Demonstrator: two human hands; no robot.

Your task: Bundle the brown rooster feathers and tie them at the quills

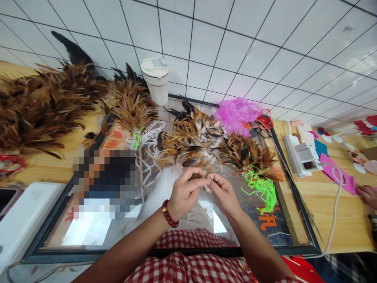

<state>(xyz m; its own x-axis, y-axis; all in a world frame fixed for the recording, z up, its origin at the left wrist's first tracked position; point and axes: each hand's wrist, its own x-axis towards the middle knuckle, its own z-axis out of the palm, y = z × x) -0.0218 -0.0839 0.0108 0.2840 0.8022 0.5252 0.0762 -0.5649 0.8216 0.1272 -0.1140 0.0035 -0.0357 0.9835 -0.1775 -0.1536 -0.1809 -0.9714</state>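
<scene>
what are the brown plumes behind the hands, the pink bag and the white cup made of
Brown plumes: real-looking feathers, glossy, with tapered tips and pale fluff; dyed or natural is unclear.
Pink bag: probably thin plastic film, crumpled, shiny and partly see-through.
White cup: smooth, satin off-white; plastic or coated metal, the look leaves it open.

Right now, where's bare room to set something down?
Right: wood in front of the pink sheet, beside another person's hand. Left: a wood patch between the feathers and white box. Crowded: along the wall, with feathers, cup and pink bag.
</scene>
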